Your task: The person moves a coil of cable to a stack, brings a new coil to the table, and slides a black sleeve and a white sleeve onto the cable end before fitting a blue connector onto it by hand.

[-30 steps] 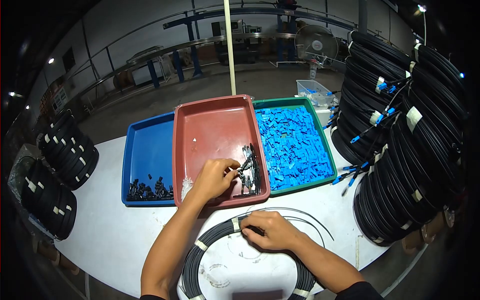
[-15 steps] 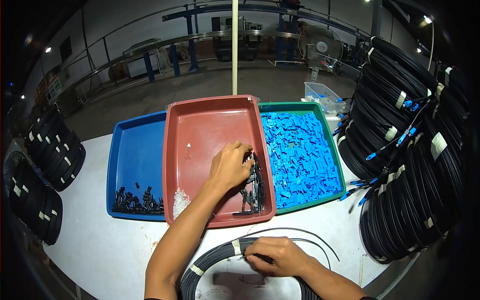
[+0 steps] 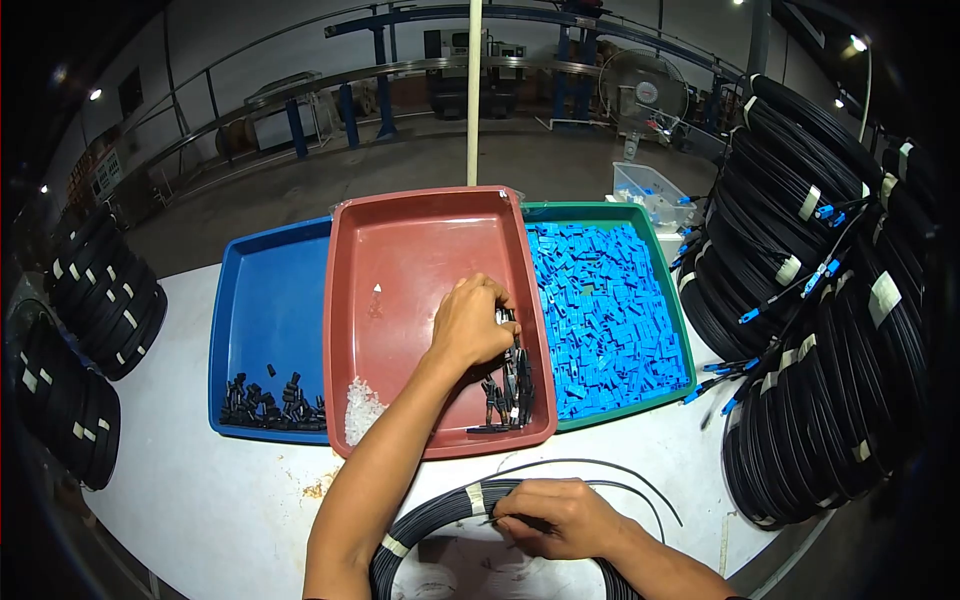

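My left hand [image 3: 475, 322] reaches into the right side of the red tray [image 3: 400, 240], fingers curled in at the pile of slim black connector parts [image 3: 518, 385]. A dark piece with a pale spot shows at its fingertips; the rest is hidden. Low in the view, my right hand [image 3: 560, 515] is closed in a pinch over a coil of black cable [image 3: 430, 520]. A thin dark cable end sticks out left of its fingertips. White tape bands the coil, and loose cable curves away to the right.
Small black sleeves [image 3: 265, 405] lie in the blue tray [image 3: 270, 235]. Clear bits [image 3: 362, 408] sit in the red tray's near left corner. Blue connector pieces [image 3: 610, 310] fill the green tray [image 3: 672, 290]. Finished-looking cable coils [image 3: 800, 400] stack at right, more coils [image 3: 70, 390] at left.
My left hand has shifted slightly right within the pile of black parts, its fingers drawn in more. My right hand stays nearly where it was, and the view has moved a little.
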`<state>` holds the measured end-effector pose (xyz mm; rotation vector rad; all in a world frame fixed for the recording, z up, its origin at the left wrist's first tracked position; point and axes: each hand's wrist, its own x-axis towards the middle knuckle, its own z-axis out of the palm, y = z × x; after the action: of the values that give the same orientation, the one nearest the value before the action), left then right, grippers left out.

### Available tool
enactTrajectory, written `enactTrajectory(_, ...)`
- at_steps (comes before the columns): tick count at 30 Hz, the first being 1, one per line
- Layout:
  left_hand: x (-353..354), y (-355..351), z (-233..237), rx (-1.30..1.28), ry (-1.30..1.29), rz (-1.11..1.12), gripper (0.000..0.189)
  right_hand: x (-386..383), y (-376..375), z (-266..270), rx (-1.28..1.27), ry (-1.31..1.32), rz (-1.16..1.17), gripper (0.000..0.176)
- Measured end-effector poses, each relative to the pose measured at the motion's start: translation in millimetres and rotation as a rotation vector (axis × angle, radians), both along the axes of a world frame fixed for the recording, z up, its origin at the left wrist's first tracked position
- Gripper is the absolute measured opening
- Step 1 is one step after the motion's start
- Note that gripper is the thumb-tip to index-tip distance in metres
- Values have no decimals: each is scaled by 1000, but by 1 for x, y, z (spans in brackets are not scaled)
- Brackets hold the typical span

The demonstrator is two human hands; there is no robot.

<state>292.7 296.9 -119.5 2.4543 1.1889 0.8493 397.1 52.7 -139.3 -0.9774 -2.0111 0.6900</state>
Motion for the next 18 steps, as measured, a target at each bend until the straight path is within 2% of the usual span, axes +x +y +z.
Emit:
enactTrajectory(6,-5,-5,-5,112,-103,-97,26,0,0,-1,9,-1,4,12)
enactTrajectory(8,-7,-3,-12,33,-316,-177,25,0,0,-1,12,4,1,11)
enactTrajectory(9,-9,-8,-9,33,-314,-173,25,-1,0,-2,21,7,-2,11)
enactTrajectory(11,-14,-23,1,-145,-533,-228,20,-1,-1,-2,38,-1,-7,10)
enactTrajectory(14,-23,-26,-6,-204,-651,-303,15,-2,-1,-4,66,-20,-30,9)
enactTrajectory(15,-29,-32,-5,-432,-696,-341,12,-1,-1,-4,62,-25,-27,10)
enactTrajectory(18,-45,-50,-5,-440,-698,-378,16,-1,-2,-1,33,-51,-23,11)
